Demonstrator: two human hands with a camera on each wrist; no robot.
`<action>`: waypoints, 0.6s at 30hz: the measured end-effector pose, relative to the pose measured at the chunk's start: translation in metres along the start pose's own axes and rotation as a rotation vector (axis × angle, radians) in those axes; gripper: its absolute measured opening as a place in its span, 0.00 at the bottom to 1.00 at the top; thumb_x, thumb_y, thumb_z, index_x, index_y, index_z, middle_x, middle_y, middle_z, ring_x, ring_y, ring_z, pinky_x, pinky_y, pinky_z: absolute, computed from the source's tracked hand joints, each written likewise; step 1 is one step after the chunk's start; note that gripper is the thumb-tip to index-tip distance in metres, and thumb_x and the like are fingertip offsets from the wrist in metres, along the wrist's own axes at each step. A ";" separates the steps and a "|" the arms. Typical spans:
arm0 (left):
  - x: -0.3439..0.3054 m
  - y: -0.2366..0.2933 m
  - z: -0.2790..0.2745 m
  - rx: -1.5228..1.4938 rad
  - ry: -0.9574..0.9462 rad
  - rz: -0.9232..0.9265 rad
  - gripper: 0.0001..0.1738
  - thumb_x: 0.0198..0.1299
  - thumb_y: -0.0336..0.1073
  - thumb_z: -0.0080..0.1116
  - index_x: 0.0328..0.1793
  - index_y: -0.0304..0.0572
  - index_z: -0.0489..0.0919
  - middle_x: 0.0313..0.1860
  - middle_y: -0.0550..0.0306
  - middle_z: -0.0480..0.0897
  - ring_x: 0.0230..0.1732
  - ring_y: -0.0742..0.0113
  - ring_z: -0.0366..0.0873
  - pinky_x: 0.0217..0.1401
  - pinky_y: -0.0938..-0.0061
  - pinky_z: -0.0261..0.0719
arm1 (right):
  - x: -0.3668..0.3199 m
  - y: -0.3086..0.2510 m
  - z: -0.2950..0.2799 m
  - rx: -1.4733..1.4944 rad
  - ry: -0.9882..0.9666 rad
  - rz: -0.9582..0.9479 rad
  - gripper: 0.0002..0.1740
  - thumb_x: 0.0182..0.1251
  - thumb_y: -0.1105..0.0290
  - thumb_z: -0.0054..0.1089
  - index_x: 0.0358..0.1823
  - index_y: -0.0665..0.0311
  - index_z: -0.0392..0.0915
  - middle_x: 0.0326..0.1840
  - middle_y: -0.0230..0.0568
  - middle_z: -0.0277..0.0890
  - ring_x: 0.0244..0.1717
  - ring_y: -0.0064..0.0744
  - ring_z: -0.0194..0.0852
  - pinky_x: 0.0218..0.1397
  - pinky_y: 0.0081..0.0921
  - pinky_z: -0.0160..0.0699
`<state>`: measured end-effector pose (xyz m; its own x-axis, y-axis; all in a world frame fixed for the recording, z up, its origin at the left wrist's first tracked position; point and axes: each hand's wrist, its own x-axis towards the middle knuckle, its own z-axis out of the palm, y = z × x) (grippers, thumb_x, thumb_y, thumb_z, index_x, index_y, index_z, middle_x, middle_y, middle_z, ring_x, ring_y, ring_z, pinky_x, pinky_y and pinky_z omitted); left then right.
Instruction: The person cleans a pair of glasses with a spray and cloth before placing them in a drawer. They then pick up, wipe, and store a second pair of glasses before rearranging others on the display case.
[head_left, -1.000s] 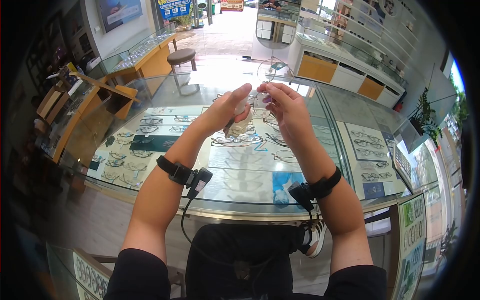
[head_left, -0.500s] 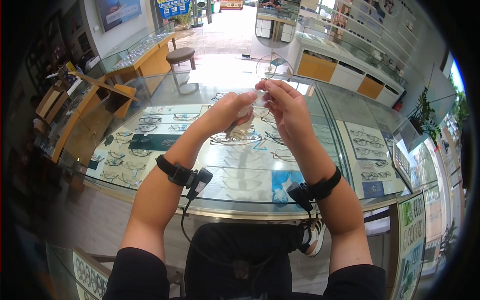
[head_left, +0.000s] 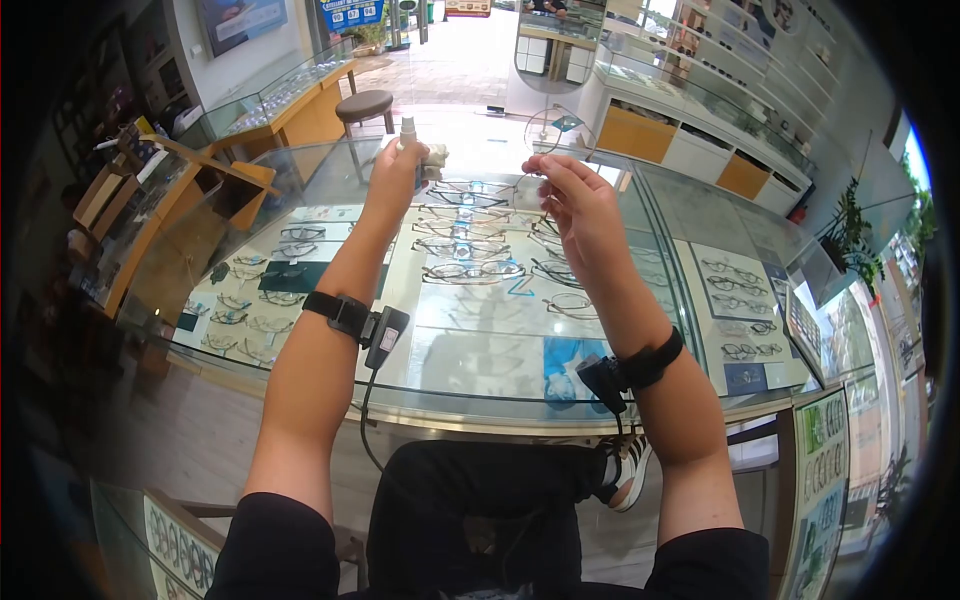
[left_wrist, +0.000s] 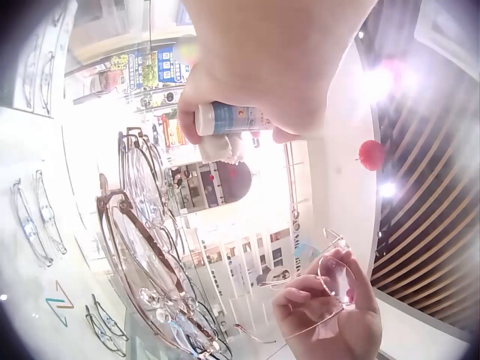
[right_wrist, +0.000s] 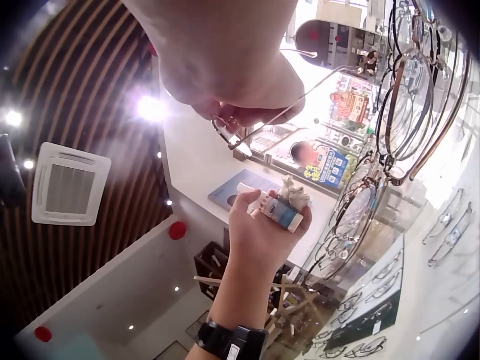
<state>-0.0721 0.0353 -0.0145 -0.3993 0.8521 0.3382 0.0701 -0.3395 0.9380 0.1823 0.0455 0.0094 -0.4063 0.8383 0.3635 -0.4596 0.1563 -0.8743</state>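
My left hand (head_left: pixel 398 180) is raised over the far left of the glass counter. It grips a small spray bottle (left_wrist: pixel 234 118) with a blue-and-white label, plus a crumpled whitish cloth (right_wrist: pixel 295 193) bunched beside it. Well to the right, my right hand (head_left: pixel 580 208) pinches a pair of thin-rimmed eyeglasses (left_wrist: pixel 335 280) above the counter. In the left wrist view one lens shows in front of the fingers, with the temples spread out. From the right wrist, a thin temple (right_wrist: pixel 300 99) reaches past the hand, while the rest of the frame is partly hidden behind the fingers.
Below the hands, a glass display counter (head_left: pixel 480 375) bears rows of eyeglasses (head_left: pixel 465 245). A blue card (head_left: pixel 572 370) lies near its front edge. Further trays of frames (head_left: pixel 740 290) are on the right. Beyond stand a round stool (head_left: pixel 364 106) and another showcase (head_left: pixel 270 115).
My left hand has moved away from the eyeglasses, forward and to the left, carrying the spray bottle and cloth. The right hand stays nearly in place with the eyeglasses.
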 end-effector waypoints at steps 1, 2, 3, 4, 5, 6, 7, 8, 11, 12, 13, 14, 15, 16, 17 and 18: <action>0.008 -0.008 -0.008 0.014 0.043 0.008 0.27 0.71 0.56 0.63 0.56 0.37 0.80 0.41 0.56 0.86 0.38 0.74 0.82 0.37 0.74 0.78 | 0.001 0.000 -0.001 -0.018 0.009 0.005 0.11 0.74 0.63 0.67 0.48 0.62 0.89 0.48 0.31 0.89 0.41 0.16 0.71 0.47 0.18 0.70; 0.015 -0.018 -0.014 0.016 0.045 0.007 0.27 0.71 0.56 0.63 0.56 0.37 0.80 0.41 0.56 0.86 0.38 0.74 0.82 0.37 0.74 0.78 | 0.001 0.000 -0.001 -0.036 0.020 0.009 0.11 0.74 0.63 0.67 0.48 0.62 0.89 0.48 0.30 0.89 0.41 0.15 0.71 0.47 0.18 0.69; 0.016 -0.021 -0.016 0.095 0.094 0.020 0.26 0.72 0.55 0.62 0.57 0.37 0.80 0.42 0.56 0.86 0.40 0.73 0.82 0.39 0.73 0.79 | 0.002 0.001 -0.002 -0.035 0.020 0.010 0.11 0.74 0.63 0.67 0.48 0.62 0.89 0.48 0.30 0.89 0.41 0.15 0.71 0.47 0.18 0.69; 0.018 -0.023 -0.018 0.173 0.144 0.034 0.26 0.73 0.54 0.62 0.59 0.36 0.79 0.43 0.56 0.86 0.41 0.72 0.83 0.41 0.72 0.80 | 0.002 0.001 -0.003 -0.040 0.023 0.014 0.11 0.73 0.63 0.67 0.47 0.61 0.89 0.48 0.30 0.89 0.41 0.15 0.71 0.47 0.18 0.69; 0.017 -0.027 -0.019 0.202 0.184 0.030 0.26 0.73 0.54 0.62 0.58 0.36 0.80 0.43 0.56 0.87 0.41 0.71 0.82 0.44 0.72 0.80 | 0.002 0.001 -0.003 -0.046 0.026 0.017 0.11 0.73 0.63 0.67 0.47 0.61 0.89 0.48 0.29 0.89 0.40 0.15 0.70 0.47 0.18 0.69; 0.020 -0.032 -0.022 0.203 0.184 0.030 0.26 0.73 0.54 0.62 0.58 0.36 0.80 0.43 0.56 0.87 0.41 0.71 0.82 0.44 0.72 0.80 | 0.003 0.002 -0.004 -0.045 0.026 0.017 0.11 0.73 0.63 0.67 0.47 0.61 0.89 0.48 0.29 0.89 0.40 0.15 0.70 0.47 0.18 0.69; 0.024 -0.039 -0.027 0.232 0.187 0.046 0.26 0.73 0.54 0.64 0.57 0.35 0.82 0.42 0.57 0.87 0.40 0.71 0.82 0.45 0.72 0.80 | 0.003 0.002 -0.004 -0.047 0.030 0.022 0.10 0.73 0.63 0.67 0.46 0.60 0.89 0.47 0.29 0.89 0.40 0.15 0.70 0.47 0.18 0.69; 0.027 -0.046 -0.033 0.261 0.191 0.061 0.25 0.72 0.53 0.65 0.55 0.35 0.83 0.41 0.58 0.87 0.40 0.72 0.81 0.46 0.72 0.79 | 0.003 0.003 -0.004 -0.049 0.033 0.026 0.10 0.73 0.63 0.67 0.46 0.60 0.89 0.47 0.28 0.89 0.40 0.15 0.70 0.47 0.18 0.69; 0.028 -0.051 -0.042 0.376 0.139 0.055 0.23 0.69 0.51 0.69 0.54 0.35 0.87 0.39 0.58 0.87 0.39 0.73 0.81 0.45 0.72 0.78 | 0.004 0.005 -0.005 -0.073 0.012 0.013 0.10 0.72 0.63 0.67 0.45 0.60 0.89 0.46 0.28 0.89 0.40 0.15 0.70 0.47 0.18 0.69; 0.028 -0.053 -0.045 0.377 0.139 0.055 0.23 0.69 0.51 0.69 0.54 0.35 0.87 0.39 0.58 0.87 0.39 0.73 0.81 0.45 0.72 0.78 | 0.004 0.005 -0.004 -0.073 0.012 0.012 0.10 0.72 0.63 0.67 0.45 0.60 0.89 0.46 0.28 0.89 0.40 0.15 0.70 0.47 0.18 0.69; 0.029 -0.055 -0.047 0.399 0.127 0.054 0.22 0.68 0.49 0.70 0.54 0.36 0.87 0.38 0.58 0.88 0.39 0.73 0.81 0.45 0.73 0.78 | 0.004 0.005 -0.003 -0.075 0.009 0.010 0.09 0.72 0.63 0.67 0.45 0.59 0.89 0.46 0.28 0.89 0.40 0.15 0.70 0.46 0.18 0.69; 0.030 -0.057 -0.048 0.421 0.115 0.054 0.22 0.67 0.48 0.71 0.55 0.36 0.88 0.38 0.58 0.88 0.39 0.73 0.81 0.45 0.73 0.78 | 0.004 0.005 -0.003 -0.077 0.006 0.008 0.09 0.72 0.63 0.67 0.44 0.59 0.89 0.45 0.28 0.89 0.40 0.15 0.70 0.46 0.18 0.69; 0.030 -0.057 -0.047 0.422 0.113 0.055 0.22 0.67 0.48 0.71 0.55 0.36 0.88 0.38 0.58 0.88 0.39 0.73 0.81 0.45 0.73 0.78 | 0.004 0.005 -0.003 -0.076 0.008 0.007 0.09 0.72 0.63 0.67 0.44 0.59 0.89 0.45 0.28 0.89 0.40 0.15 0.70 0.46 0.18 0.69; 0.029 -0.058 -0.047 0.421 0.118 0.044 0.21 0.67 0.46 0.71 0.56 0.36 0.88 0.40 0.58 0.88 0.40 0.72 0.81 0.46 0.72 0.79 | 0.004 0.005 -0.003 -0.077 0.010 0.009 0.09 0.72 0.63 0.67 0.44 0.59 0.89 0.46 0.28 0.89 0.40 0.15 0.70 0.46 0.18 0.69; 0.028 -0.058 -0.047 0.420 0.123 0.034 0.21 0.66 0.45 0.72 0.57 0.37 0.88 0.41 0.57 0.88 0.41 0.72 0.82 0.47 0.72 0.79 | 0.004 0.005 -0.004 -0.078 0.013 0.011 0.09 0.72 0.63 0.67 0.44 0.59 0.89 0.46 0.29 0.89 0.40 0.16 0.70 0.46 0.18 0.69; 0.028 -0.059 -0.047 0.421 0.122 0.034 0.21 0.66 0.45 0.72 0.57 0.37 0.88 0.41 0.57 0.88 0.41 0.72 0.82 0.47 0.72 0.79 | 0.004 0.006 -0.004 -0.078 0.013 0.010 0.09 0.72 0.63 0.67 0.44 0.59 0.89 0.46 0.29 0.89 0.40 0.16 0.70 0.46 0.18 0.69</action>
<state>-0.1302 0.0604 -0.0644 -0.4939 0.7810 0.3822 0.4413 -0.1535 0.8841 0.1813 0.0521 0.0045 -0.3999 0.8467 0.3509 -0.3926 0.1877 -0.9003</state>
